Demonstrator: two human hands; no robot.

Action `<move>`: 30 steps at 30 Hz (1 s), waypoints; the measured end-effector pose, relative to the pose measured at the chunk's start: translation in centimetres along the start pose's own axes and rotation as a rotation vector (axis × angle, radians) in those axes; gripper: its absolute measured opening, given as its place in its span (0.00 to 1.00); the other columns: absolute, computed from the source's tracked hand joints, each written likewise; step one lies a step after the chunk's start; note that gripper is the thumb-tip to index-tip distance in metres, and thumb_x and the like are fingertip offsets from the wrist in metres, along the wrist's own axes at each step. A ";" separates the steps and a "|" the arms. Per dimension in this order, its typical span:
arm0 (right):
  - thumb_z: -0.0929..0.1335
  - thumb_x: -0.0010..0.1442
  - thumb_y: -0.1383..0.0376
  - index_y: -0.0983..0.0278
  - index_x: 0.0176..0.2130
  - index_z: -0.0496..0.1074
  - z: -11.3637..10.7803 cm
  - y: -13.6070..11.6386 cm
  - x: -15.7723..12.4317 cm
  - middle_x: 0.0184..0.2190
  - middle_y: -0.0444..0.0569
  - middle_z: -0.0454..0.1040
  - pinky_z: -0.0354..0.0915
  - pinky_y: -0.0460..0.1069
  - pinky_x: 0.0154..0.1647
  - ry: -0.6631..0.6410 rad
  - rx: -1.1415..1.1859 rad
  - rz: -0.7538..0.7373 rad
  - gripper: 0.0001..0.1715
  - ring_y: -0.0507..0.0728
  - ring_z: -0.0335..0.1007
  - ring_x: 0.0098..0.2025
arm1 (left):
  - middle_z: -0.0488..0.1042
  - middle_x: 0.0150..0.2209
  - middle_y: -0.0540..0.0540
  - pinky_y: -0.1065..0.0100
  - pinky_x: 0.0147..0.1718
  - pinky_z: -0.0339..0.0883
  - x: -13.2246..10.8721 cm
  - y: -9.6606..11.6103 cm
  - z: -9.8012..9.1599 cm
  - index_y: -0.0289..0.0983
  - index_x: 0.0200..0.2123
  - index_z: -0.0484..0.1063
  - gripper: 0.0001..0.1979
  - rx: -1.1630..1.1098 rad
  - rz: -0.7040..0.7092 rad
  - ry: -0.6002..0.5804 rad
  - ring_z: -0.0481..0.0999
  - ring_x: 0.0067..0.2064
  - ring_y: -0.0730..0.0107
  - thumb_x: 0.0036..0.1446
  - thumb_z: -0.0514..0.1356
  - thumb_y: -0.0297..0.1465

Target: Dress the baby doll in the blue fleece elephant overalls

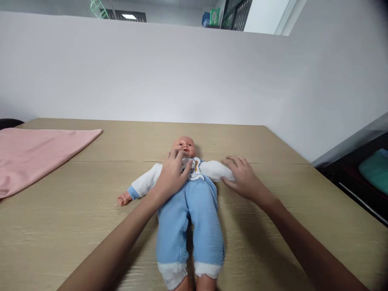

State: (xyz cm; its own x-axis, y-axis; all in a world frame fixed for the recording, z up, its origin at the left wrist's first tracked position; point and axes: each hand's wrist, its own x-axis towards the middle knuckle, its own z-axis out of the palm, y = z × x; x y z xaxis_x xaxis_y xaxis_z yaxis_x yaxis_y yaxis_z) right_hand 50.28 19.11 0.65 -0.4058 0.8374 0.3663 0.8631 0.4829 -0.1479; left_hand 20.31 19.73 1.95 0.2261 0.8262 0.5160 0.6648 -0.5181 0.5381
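The left hand (172, 174) lies flat on the chest of the doll (188, 194), fingers spread, with no grip closed on it. The right hand (244, 178) wraps loosely over the doll's white sleeve (216, 170), pressing it down. The doll lies on its back in the middle of the table (273, 250), in blue pants. A pink cloth (33, 153) lies far off on the left. If the right hand tugs hard, the sleeve might stretch or the doll might slide sideways.

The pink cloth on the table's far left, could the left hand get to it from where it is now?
Probably yes: the left hand rests on the doll, and only bare table lies between it and the pink cloth.
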 end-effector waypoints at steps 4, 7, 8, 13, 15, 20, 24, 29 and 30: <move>0.67 0.74 0.59 0.59 0.55 0.76 0.8 -4.8 -1.8 0.57 0.59 0.77 0.64 0.66 0.65 0.136 0.211 0.018 0.14 0.71 0.70 0.61 | 0.75 0.51 0.40 0.53 0.58 0.68 -2.7 -2.2 -2.7 0.41 0.47 0.72 0.10 -0.082 -0.044 0.058 0.74 0.55 0.55 0.76 0.53 0.37; 0.68 0.74 0.54 0.57 0.45 0.75 2.5 -6.4 -1.9 0.45 0.51 0.78 0.69 0.60 0.56 0.083 0.608 0.097 0.11 0.64 0.75 0.49 | 0.74 0.43 0.44 0.58 0.46 0.70 -5.0 -4.3 -4.1 0.42 0.43 0.68 0.11 -0.097 -0.096 0.021 0.74 0.43 0.59 0.76 0.52 0.39; 0.68 0.73 0.51 0.57 0.42 0.73 3.3 -6.4 -1.7 0.41 0.49 0.77 0.70 0.58 0.52 0.073 0.730 0.148 0.13 0.63 0.74 0.46 | 0.74 0.41 0.46 0.58 0.45 0.69 -5.8 -4.8 -4.5 0.42 0.43 0.68 0.11 -0.081 -0.099 -0.032 0.73 0.42 0.59 0.76 0.52 0.40; 0.66 0.71 0.39 0.57 0.40 0.70 6.9 -4.8 -0.3 0.36 0.44 0.74 0.73 0.53 0.48 0.083 0.976 0.288 0.25 0.59 0.74 0.41 | 0.75 0.41 0.47 0.48 0.60 0.62 -7.9 -5.5 -5.6 0.42 0.45 0.68 0.12 0.086 -0.053 -0.223 0.75 0.47 0.56 0.76 0.52 0.42; 0.68 0.68 0.37 0.57 0.42 0.70 7.7 -4.5 0.0 0.38 0.45 0.76 0.74 0.54 0.49 0.091 1.003 0.306 0.27 0.59 0.75 0.43 | 0.76 0.40 0.48 0.46 0.66 0.58 -7.8 -5.3 -5.7 0.42 0.43 0.68 0.13 0.099 -0.066 -0.232 0.75 0.48 0.56 0.76 0.51 0.43; 0.69 0.66 0.38 0.58 0.44 0.71 8.1 -5.2 0.1 0.42 0.49 0.79 0.74 0.55 0.55 0.062 1.035 0.292 0.28 0.62 0.77 0.49 | 0.77 0.41 0.50 0.42 0.71 0.46 -7.2 -4.8 -5.6 0.42 0.43 0.68 0.18 -0.003 -0.190 -0.320 0.76 0.48 0.58 0.76 0.50 0.49; 0.67 0.69 0.43 0.58 0.44 0.73 7.4 -5.5 0.1 0.44 0.50 0.80 0.71 0.56 0.59 0.016 1.000 0.249 0.23 0.63 0.76 0.52 | 0.74 0.38 0.51 0.47 0.67 0.54 -7.1 -4.8 -5.9 0.42 0.42 0.69 0.22 -0.097 -0.265 -0.374 0.74 0.45 0.58 0.74 0.49 0.53; 0.67 0.71 0.48 0.59 0.38 0.71 6.3 -5.7 -0.5 0.36 0.46 0.75 0.69 0.53 0.48 -0.019 0.877 0.209 0.18 0.60 0.72 0.41 | 0.75 0.34 0.50 0.48 0.60 0.58 -7.3 -5.5 -5.2 0.41 0.38 0.69 0.25 0.050 -0.209 -0.325 0.75 0.39 0.58 0.76 0.44 0.51; 0.66 0.71 0.48 0.59 0.37 0.69 6.1 -5.8 -0.7 0.33 0.44 0.72 0.68 0.52 0.45 -0.018 0.847 0.208 0.18 0.59 0.70 0.38 | 0.76 0.34 0.48 0.47 0.59 0.58 -7.3 -5.7 -4.9 0.41 0.38 0.69 0.24 0.105 -0.183 -0.311 0.76 0.40 0.56 0.77 0.44 0.50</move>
State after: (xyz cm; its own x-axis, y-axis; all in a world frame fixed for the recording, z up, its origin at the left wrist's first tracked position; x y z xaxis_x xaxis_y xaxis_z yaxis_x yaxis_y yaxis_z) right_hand 43.69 17.28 -4.36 -0.2757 0.9301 0.2428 0.4089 0.3421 -0.8461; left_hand 11.40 15.53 -1.59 0.2917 0.9391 0.1818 0.7798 -0.3435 0.5234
